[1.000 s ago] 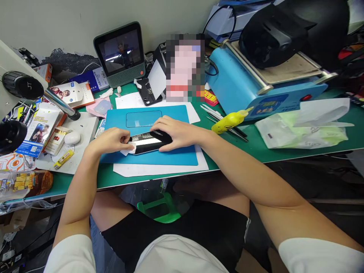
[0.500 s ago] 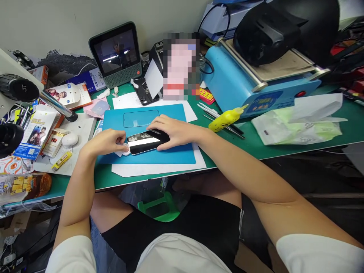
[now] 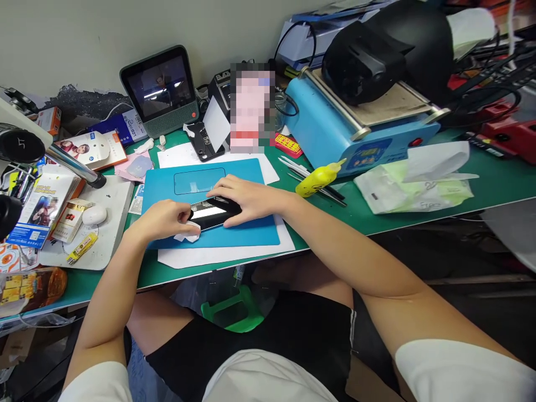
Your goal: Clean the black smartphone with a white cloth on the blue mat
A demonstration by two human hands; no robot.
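A dark, glossy smartphone [image 3: 213,214] is held over the blue mat [image 3: 255,234], its screen reflecting a bright strip. My right hand [image 3: 238,198] grips its right end, thumb on the near edge and fingers on the far edge. At the phone's left end my left hand [image 3: 171,220] is closed on a crumpled white tissue [image 3: 188,233], pressed against the corner there. Part of the tissue is hidden by the fingers. Just behind the phone a clear screen protector [image 3: 199,180] with a black border lies flat on the mat.
Right of the mat are a yellow squeeze bottle [image 3: 320,178], thin tools, a pack of tissues [image 3: 414,187] and a blue machine [image 3: 339,125]. A tablet-like display [image 3: 161,89] and an opened phone [image 3: 205,142] stand behind. Boxes and a lamp arm [image 3: 75,164] crowd the left.
My left hand has moved from beside the phone's left end onto its corner with the tissue. The right hand keeps its grip. The whole view has shifted slightly.
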